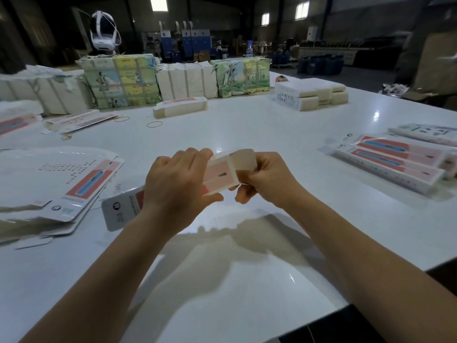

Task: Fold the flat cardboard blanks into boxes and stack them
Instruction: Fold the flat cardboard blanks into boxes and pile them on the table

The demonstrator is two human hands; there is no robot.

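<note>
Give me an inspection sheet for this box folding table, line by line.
Surface: white glossy table, reflections showing.
Job's things: box in progress held above the table; flat blanks at left; folded boxes at right.
Clutter: rubber bands; wrapped bundles along the far edge; water bottle.
Hands: left hand grips the box body; right hand pinches its end flap.
Cables: nothing seen.
Surroundings: dim warehouse, blue cabinets behind.
</note>
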